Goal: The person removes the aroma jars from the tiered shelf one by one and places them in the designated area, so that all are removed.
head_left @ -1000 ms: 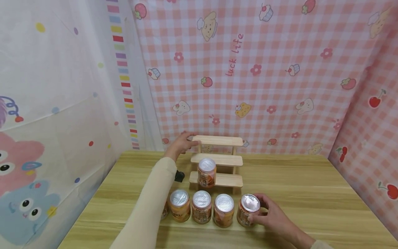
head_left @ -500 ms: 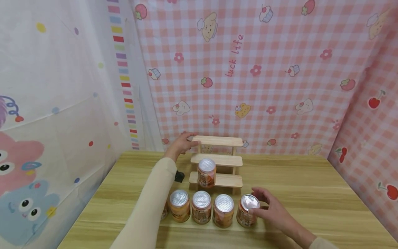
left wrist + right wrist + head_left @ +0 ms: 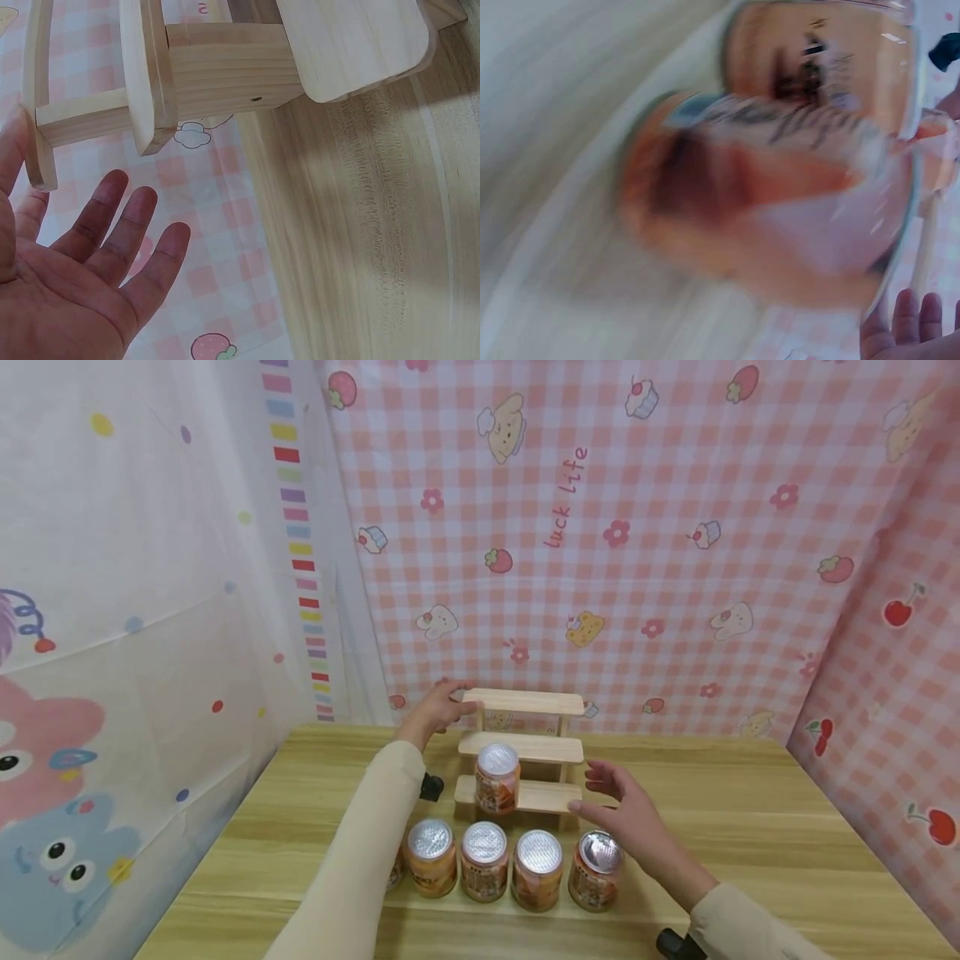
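A small three-tier wooden shelf (image 3: 525, 747) stands at the back of the table. My left hand (image 3: 437, 710) holds the left end of its top board between thumb and index finger; in the left wrist view the other fingers of this hand (image 3: 90, 277) are spread. One orange can (image 3: 498, 789) with a silver lid stands upright on the lowest board, left of centre. My right hand (image 3: 637, 827) is at that board's right end, thumb tip by it, fingers apart and holding nothing. Below it stands the rightmost can (image 3: 595, 881) of the front row.
More silver-lidded cans (image 3: 537, 872) stand in a row before the shelf, the leftmost partly behind my left sleeve (image 3: 367, 835). A pink checked cloth (image 3: 615, 568) hangs behind the wood-grain table (image 3: 720, 810). The right wrist view is blurred, with cans (image 3: 780, 202) close up.
My right hand has let go of the rightmost can and moved up and left to the shelf's lowest board. That can stays in place. My left hand keeps its hold on the shelf.
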Tool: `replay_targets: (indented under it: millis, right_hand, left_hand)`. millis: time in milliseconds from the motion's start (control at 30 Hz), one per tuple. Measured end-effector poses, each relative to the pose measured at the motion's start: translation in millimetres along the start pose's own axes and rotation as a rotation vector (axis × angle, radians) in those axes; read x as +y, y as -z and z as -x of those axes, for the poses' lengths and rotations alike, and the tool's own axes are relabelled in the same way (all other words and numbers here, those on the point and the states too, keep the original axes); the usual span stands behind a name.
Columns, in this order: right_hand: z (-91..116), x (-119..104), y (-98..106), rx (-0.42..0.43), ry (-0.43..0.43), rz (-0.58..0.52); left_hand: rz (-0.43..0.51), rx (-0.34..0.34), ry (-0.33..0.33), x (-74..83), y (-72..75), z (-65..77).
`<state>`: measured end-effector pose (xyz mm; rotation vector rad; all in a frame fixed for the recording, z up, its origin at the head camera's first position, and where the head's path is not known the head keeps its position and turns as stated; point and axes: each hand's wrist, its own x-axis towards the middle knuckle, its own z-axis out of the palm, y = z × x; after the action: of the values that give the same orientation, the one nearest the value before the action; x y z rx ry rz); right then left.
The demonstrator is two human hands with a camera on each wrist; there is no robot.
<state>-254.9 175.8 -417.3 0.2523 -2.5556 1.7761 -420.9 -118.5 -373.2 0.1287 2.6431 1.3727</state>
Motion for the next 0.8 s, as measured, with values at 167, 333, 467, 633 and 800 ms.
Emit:
replay_targets:
  millis: [167,333,467,633,800]
  right_hand:
    - [-11,-14,-24,0.07,-0.035,-0.064]
    - [-18,-28,-50,0.128,-0.048,-0.132]
    - [-25,-33,-69,0.159,-0.072,-0.144]
    - [-33,-32,-84,0.166,-0.118,-0.125]
    - [-37,-28,-92,0.167,-0.116,-0.098]
  left_hand:
    - [-0.001,-0.019,-0.014,0.3,0.9,-0.8]
    - [-0.008,-0.037,-0.024,1.2,2.3,0.7]
    - [-0.018,-0.03,-0.019,0.2,3.2,-0.4]
    - [-0.026,-0.03,-0.012,-1.7,2.3,-3.0]
    - [-0.018,-0.027,-0.021,-2.9,0.7,-2.3]
